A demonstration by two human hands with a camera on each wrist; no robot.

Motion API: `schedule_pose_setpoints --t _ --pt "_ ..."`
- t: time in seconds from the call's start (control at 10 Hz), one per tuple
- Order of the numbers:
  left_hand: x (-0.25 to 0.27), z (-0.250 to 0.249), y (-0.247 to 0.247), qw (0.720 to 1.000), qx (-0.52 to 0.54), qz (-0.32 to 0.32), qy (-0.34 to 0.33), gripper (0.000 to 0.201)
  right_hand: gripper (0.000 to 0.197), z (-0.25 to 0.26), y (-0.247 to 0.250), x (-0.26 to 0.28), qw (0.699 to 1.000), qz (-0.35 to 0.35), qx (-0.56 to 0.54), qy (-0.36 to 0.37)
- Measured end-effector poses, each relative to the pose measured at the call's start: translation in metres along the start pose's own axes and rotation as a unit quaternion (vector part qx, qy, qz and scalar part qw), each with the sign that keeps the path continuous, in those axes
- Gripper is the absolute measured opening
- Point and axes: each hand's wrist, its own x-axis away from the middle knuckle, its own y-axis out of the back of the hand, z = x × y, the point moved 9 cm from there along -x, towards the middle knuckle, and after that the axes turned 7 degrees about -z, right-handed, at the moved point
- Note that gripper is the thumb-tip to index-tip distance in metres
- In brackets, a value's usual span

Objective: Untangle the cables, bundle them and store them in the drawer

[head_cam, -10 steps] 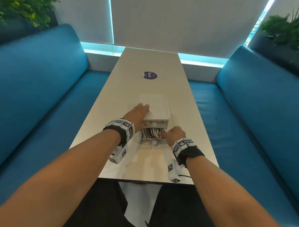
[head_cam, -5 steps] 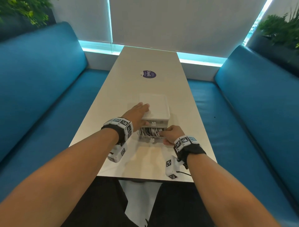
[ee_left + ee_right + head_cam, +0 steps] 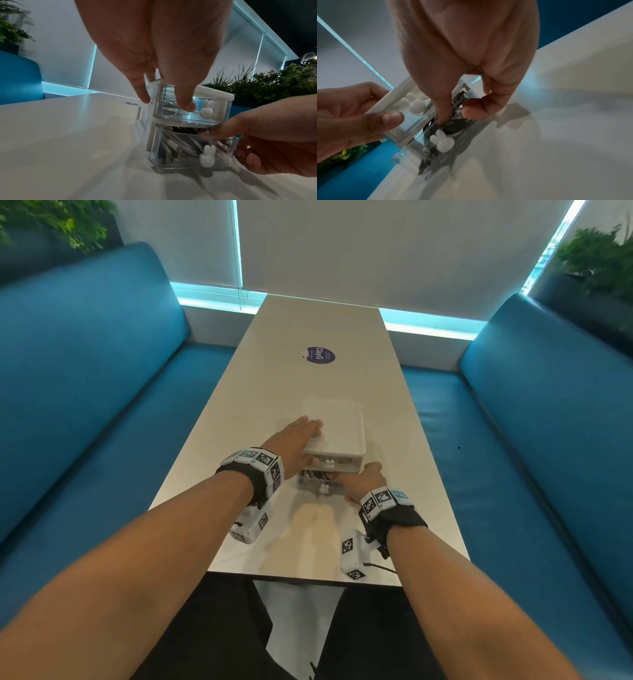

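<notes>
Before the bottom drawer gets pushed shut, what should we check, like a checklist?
1. Left hand steadies the drawer box: ok, fingers lie on its lid, thumb on its front.
2. Cables are inside the bottom drawer: ok.
3. No cable sticks above the drawer's rim: cannot tell, the pictures are blurry.
4. Right hand is clear of the gap: not ok, a finger pokes into the drawer.
5. Top drawer is shut: ok.
6. Box sits flat on the table: ok.
</notes>
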Motion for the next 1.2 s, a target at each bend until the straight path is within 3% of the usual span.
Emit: schedule_pose_setpoints --t 0.1,0.2,0.3,0.4,0.5,0.6,0.9,1.0,1.1,1.2 --pt "0.0 -0.002 0.0 1.0 0.0 0.0 0.0 0.074 0.075 0.012 0.002 0.003 0.996 0.003 -0.015 0.089" --pt "0.0 0.0 0.0 1.0 -0.003 0.001 0.0 0.075 0.068 0.014 0.004 0.008 0.99 0.051 -0.037 0.122" --pt "-0.001 0.002 -0.001 1.0 -0.006 0.002 -0.002 0.075 0.078 0.012 0.007 0.01 0.982 0.107 -0.02 0.151" --pt "0.0 -0.002 0.001 1.0 -0.008 0.005 -0.005 0.072 0.072 0.011 0.011 0.01 0.977 0.102 0.043 0.182" --pt "0.002 -0.005 0.003 1.0 -0.013 -0.001 -0.008 0.066 0.056 0.013 0.018 0.003 0.975 0.032 0.083 0.202" --pt "0.002 -0.002 0.002 1.0 -0.015 -0.004 -0.004 0.07 0.047 0.015 0.021 0.001 0.974 -0.006 0.092 0.206" --pt "0.007 -0.002 -0.005 0.999 -0.036 0.001 0.011 0.076 0.043 0.011 0.017 0.005 0.967 -0.01 0.126 0.223" --pt "0.015 -0.011 -0.005 0.994 -0.113 -0.01 -0.008 0.072 0.066 0.003 0.015 0.014 0.971 0.016 0.124 0.205" --pt "0.023 -0.015 0.001 0.989 -0.137 -0.044 -0.018 0.077 0.071 -0.014 0.028 0.032 0.979 0.055 0.092 0.175" --pt "0.052 -0.003 0.007 0.995 -0.042 -0.084 0.03 0.084 0.04 -0.051 0.052 0.07 0.985 0.112 0.021 0.127"
